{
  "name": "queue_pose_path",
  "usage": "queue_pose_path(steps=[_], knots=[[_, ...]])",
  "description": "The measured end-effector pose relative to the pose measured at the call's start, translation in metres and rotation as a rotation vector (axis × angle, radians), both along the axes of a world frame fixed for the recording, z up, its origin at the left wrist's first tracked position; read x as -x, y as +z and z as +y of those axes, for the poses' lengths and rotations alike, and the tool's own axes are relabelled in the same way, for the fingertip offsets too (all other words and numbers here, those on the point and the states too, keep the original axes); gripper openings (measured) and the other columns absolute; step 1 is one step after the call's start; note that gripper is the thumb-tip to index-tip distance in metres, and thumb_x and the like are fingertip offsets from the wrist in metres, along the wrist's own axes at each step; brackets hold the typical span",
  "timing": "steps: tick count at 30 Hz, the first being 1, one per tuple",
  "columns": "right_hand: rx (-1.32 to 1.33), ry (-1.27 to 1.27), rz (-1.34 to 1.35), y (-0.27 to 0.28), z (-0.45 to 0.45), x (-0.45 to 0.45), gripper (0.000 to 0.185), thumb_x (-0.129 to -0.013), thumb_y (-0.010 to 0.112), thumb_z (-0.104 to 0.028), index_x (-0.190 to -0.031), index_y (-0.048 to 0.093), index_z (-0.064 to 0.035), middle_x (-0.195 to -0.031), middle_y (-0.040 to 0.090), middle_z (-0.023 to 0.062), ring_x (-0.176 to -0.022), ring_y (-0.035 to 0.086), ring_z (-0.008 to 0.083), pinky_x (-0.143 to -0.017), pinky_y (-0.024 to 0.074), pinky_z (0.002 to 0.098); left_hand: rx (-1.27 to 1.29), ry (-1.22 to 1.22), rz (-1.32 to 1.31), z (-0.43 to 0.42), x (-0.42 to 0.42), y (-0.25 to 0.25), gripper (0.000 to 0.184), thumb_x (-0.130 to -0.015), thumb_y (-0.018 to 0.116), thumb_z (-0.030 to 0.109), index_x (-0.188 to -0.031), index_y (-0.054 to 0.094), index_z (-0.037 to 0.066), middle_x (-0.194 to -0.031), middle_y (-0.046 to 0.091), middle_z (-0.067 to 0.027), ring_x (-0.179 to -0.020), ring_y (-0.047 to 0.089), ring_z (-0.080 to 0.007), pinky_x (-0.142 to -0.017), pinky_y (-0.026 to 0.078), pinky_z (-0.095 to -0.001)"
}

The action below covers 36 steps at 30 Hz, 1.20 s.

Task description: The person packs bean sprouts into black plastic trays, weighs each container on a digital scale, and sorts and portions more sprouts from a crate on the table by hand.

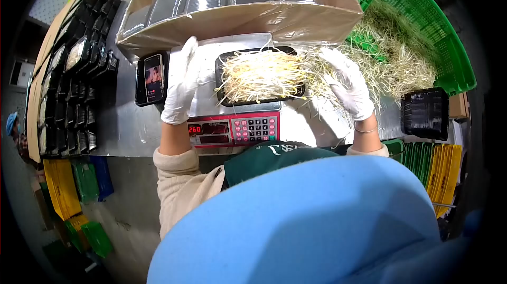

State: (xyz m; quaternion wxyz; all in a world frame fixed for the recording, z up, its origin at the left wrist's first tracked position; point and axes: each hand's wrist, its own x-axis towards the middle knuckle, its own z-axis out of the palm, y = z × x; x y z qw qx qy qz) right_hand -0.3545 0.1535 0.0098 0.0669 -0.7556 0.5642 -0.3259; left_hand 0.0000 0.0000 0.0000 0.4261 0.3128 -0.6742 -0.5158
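Observation:
A black plastic tray (227,101) heaped with bean sprouts (261,75) rests on the metal plate of a red digital scale (232,130), whose display seems to read 260. My left hand (182,83), in a white glove, is held flat with fingers stretched out, left of the tray and apart from it. On the other side, my right hand (349,86), also gloved, has its thumb and fingers spread beside loose sprouts (315,73) near the tray. No held object shows in either hand.
A green basket (459,62) spills more sprouts at the right. Beyond the scale stands a plastic-lined box (237,22) of stacked trays. Packed trays (79,83) are piled at the left, near a phone (153,79) in a tray. Nested black trays (425,114) sit right.

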Motion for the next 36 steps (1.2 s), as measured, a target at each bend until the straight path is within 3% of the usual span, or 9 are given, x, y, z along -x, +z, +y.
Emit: queue_pose_path(steps=[3,7,8,13,19,21,26,30,36], knots=[[-0.100,0.140,-0.077,0.063,-0.005,-0.028,0.073,-0.078,0.070,-0.041,-0.137,0.045,-0.0047,-0.138,0.048,0.0170,-0.130,0.043,0.0330,-0.110,0.0296,0.0430,-0.192,0.002,0.195,0.003,0.037,-0.051,0.043,-0.100,0.042,0.009,-0.140,0.034,-0.004,-0.140,0.044,-0.0146,-0.127,0.045,-0.0232,-0.106,0.037,-0.0324],[0.049,0.345,0.217,0.022,-0.065,-0.069,0.095,-0.069,0.074,-0.053,-0.139,0.038,-0.0016,-0.142,0.041,0.0193,-0.131,0.037,0.0394,-0.110,0.0279,0.0453,0.655,-0.089,-0.425,0.039,0.075,-0.015,0.059,-0.093,0.059,0.025,-0.139,0.036,-0.003,-0.134,0.046,-0.0231,-0.121,0.048,-0.0319,-0.103,0.037,-0.0399],[0.010,0.278,0.310,0.013,-0.073,-0.076,0.096,-0.067,0.075,-0.054,-0.138,0.039,-0.0005,-0.139,0.042,0.0212,-0.130,0.039,0.0408,-0.110,0.0290,0.0462,0.539,-0.065,-0.483,0.046,0.078,-0.012,0.070,-0.088,0.062,0.037,-0.139,0.036,-0.003,-0.135,0.045,-0.0239,-0.122,0.046,-0.0353,-0.106,0.027,-0.0467],[-0.017,0.246,0.388,0.010,-0.057,-0.088,0.076,-0.066,0.073,-0.030,-0.131,0.044,-0.0017,-0.114,0.054,0.0218,-0.105,0.052,0.0368,-0.093,0.0422,0.0428,0.514,-0.008,-0.606,0.065,0.067,0.000,0.086,-0.083,0.061,0.056,-0.140,0.034,-0.002,-0.139,0.040,-0.0251,-0.125,0.041,-0.0399,-0.109,0.012,-0.0585],[-0.094,0.227,0.419,0.007,-0.061,-0.084,0.090,-0.064,0.074,-0.048,-0.135,0.040,-0.0036,-0.128,0.053,0.0170,-0.127,0.041,0.0390,-0.111,0.0218,0.0496,0.617,-0.047,-0.665,0.060,0.080,-0.001,0.091,-0.082,0.059,0.056,-0.142,0.028,-0.005,-0.139,0.039,-0.0277,-0.124,0.041,-0.0428,-0.102,0.020,-0.0646],[-0.119,0.204,0.468,0.015,-0.057,-0.073,0.097,-0.062,0.073,-0.057,-0.136,0.039,-0.0056,-0.130,0.053,0.0145,-0.134,0.034,0.0409,-0.114,0.0116,0.0527,0.627,-0.080,-0.783,0.058,0.079,0.000,0.087,-0.083,0.061,0.051,-0.142,0.030,-0.004,-0.137,0.040,-0.0288,-0.126,0.040,-0.0418,-0.106,0.026,-0.0523],[-0.393,0.245,0.096,0.018,-0.039,-0.031,0.082,-0.068,0.078,-0.016,-0.139,0.037,-0.0109,-0.121,0.057,0.0198,-0.110,0.057,0.0343,-0.093,0.0459,0.0384,0.594,-0.072,-0.845,0.061,0.079,0.003,0.087,-0.084,0.060,0.051,-0.143,0.029,-0.004,-0.135,0.042,-0.0288,-0.125,0.040,-0.0423,-0.105,0.027,-0.0520],[-0.263,0.190,-0.046,-0.012,-0.035,-0.027,0.070,-0.076,0.068,0.000,-0.139,0.043,-0.0164,-0.112,0.064,0.0136,-0.097,0.064,0.0307,-0.085,0.0515,0.0353,0.574,-0.076,-0.866,0.060,0.080,0.000,0.084,-0.086,0.058,0.051,-0.142,0.029,-0.004,-0.135,0.042,-0.0284,-0.125,0.040,-0.0422,-0.105,0.026,-0.0508],[-0.201,0.099,-0.658,-0.031,-0.007,0.010,0.026,-0.083,0.060,0.008,-0.107,0.067,0.0006,-0.101,0.067,0.0092,-0.088,0.064,0.0163,-0.078,0.0521,0.0268,0.617,-0.108,-0.846,0.056,0.080,-0.002,0.089,-0.085,0.051,0.060,-0.140,0.031,-0.008,-0.134,0.042,-0.0288,-0.120,0.042,-0.0421,-0.103,0.024,-0.0570]])
